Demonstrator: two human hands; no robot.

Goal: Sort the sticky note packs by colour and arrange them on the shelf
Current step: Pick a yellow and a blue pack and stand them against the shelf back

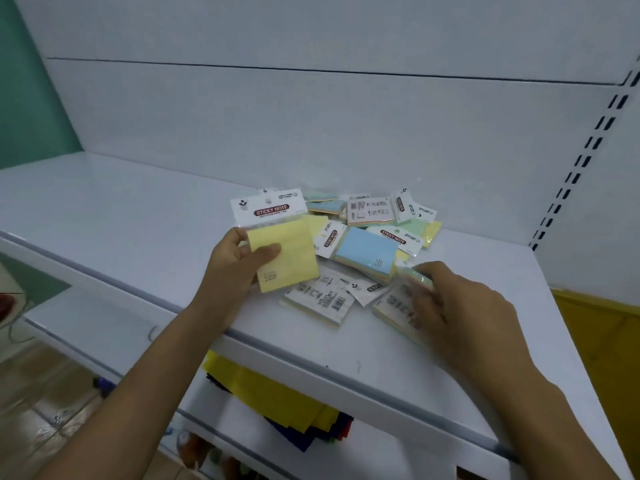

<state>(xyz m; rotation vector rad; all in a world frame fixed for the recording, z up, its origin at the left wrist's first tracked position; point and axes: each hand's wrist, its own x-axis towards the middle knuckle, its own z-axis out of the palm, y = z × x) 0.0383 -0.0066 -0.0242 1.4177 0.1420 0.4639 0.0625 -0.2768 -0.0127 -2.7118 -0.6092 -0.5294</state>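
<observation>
Right hand (453,306): fingers closed on a blurred pastel sticky note pack (401,306) lying on the white shelf (138,216).
Left hand (235,268): pinching a yellow sticky note pack (287,258), lifted.
Beyond both hands: jumbled pile of packs (374,233), blue pack (367,252) on top.

Left hand (239,261) raised, thumb in front, fingers (232,237) pinching. Right hand (460,306) lower, palm down, fingers curled.
</observation>
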